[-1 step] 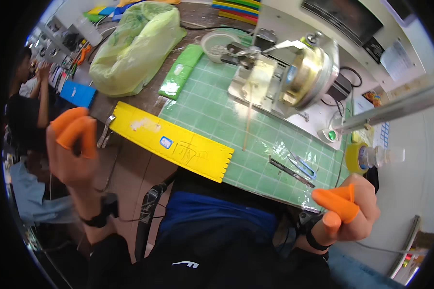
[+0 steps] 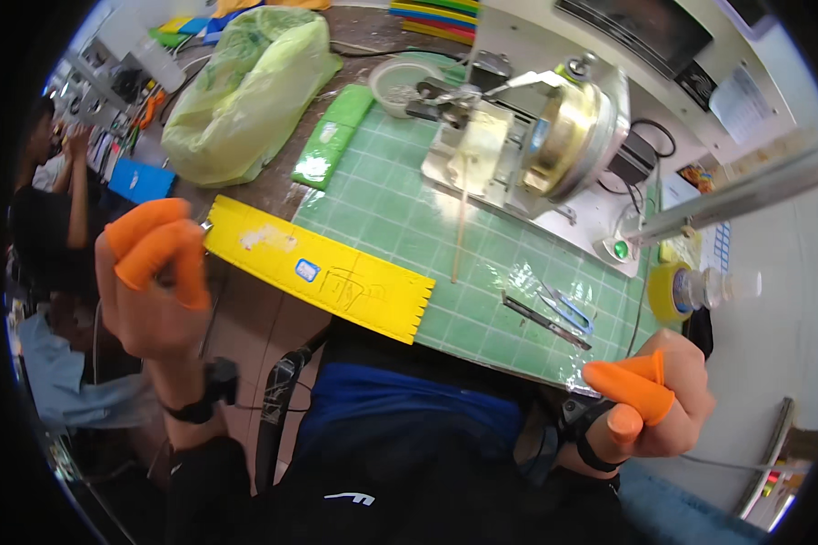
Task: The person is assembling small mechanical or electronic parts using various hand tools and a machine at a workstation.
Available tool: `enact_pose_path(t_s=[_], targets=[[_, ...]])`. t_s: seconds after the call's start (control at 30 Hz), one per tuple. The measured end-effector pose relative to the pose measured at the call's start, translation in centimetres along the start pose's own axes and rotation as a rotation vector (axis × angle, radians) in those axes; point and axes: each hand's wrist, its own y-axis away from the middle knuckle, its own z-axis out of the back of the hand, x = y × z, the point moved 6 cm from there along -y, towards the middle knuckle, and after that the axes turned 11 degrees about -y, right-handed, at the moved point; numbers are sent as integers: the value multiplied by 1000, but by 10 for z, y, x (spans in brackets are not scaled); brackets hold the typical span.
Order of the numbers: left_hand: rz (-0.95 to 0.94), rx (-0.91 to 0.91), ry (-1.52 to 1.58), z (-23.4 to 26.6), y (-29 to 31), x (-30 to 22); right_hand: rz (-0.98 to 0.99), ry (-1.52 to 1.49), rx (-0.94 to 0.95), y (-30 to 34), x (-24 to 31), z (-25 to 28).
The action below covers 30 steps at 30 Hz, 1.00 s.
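Note:
My left hand [image 2: 159, 282] is raised at the left, beyond the yellow strip's end, slightly blurred. Its fingers curl in toward the thumb, and orange finger cots [image 2: 145, 222] cover several tips. Nothing shows in it. At the table's right front corner is my right hand [image 2: 659, 400], also in orange finger cots [image 2: 632, 386]. Its thumb stands apart from two bent fingers, with nothing between them. Nearest to it on the green cutting mat [image 2: 386, 222] lie blue-handled tweezers [image 2: 568, 311] and a slim dark tool [image 2: 545, 320]. A long yellow plastic strip [image 2: 323, 277] lies along the mat's left front edge.
A machine with a brass-coloured wheel [image 2: 563, 141] stands at the back, a thin wooden stick [image 2: 461, 222] extending before it. Nearby are a white bowl [image 2: 400, 86], green packet [image 2: 334, 136], pale yellow-green bag [image 2: 245, 100] and yellow bottle [image 2: 671, 292]. Another person [image 2: 50, 218] sits far left.
My left hand has moved slightly to the right. The table and its things appear shifted a little left in the view. The right hand has barely moved.

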Motion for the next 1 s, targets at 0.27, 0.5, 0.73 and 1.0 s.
enact_pose_path(t_s=[0.27, 0.5, 0.73, 1.0], targets=[[-77, 65, 1136, -35, -63, -149, -41, -214, -189, 14, 1, 23], [173, 617, 1553, -72, -59, -166, -277, -218, -33, 15, -16, 16], [267, 748, 1610, -88, -52, -154, -162, -291, 204, 10, -26, -13], [237, 786, 1604, -96, -48, -152, -243, -308, 190, 12, -31, -33]])
